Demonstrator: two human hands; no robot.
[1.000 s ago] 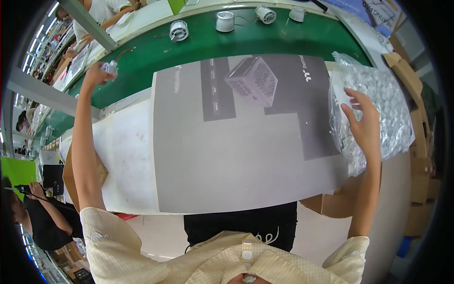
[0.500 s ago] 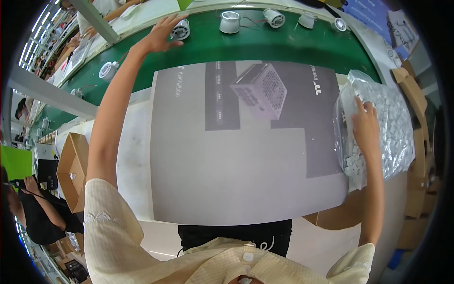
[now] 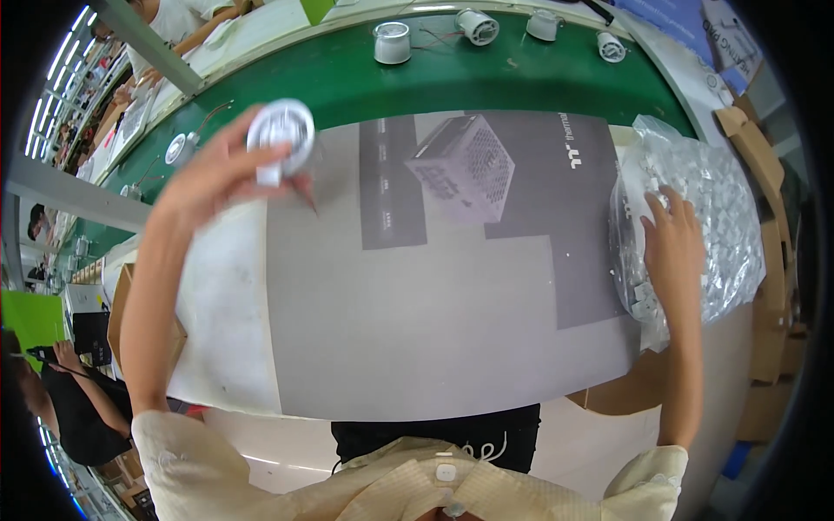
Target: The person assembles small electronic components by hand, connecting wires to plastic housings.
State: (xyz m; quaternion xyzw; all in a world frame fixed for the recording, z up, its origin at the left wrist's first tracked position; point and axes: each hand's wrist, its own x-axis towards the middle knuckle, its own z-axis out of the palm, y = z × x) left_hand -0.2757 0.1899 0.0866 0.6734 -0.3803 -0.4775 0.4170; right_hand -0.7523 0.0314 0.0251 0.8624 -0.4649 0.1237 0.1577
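My left hand [image 3: 208, 178], slightly blurred, is closed round a white cylindrical part with wires [image 3: 288, 130], held above the left far corner of a grey printed sheet [image 3: 408, 321]. Its round face is turned up, and a thin lead hangs below it. On the right, my right hand [image 3: 674, 247] rests at a clear plastic bag [image 3: 725, 217] full of small white pieces. Its fingers are spread over the bag's near-left side, and nothing shows held in them.
Beyond the sheet, a green conveyor belt [image 3: 434, 87] carries several similar white parts, including an upright one [image 3: 392, 43]. Cardboard boxes [image 3: 764, 295] stand at the right. An open carton [image 3: 143, 321] is at the left, near a metal post [image 3: 78, 191]. Other people work at the left.
My left hand has taken a white cylindrical part from the belt and drawn it back toward me over the sheet. My right hand stays at the bag, its fingers more spread.
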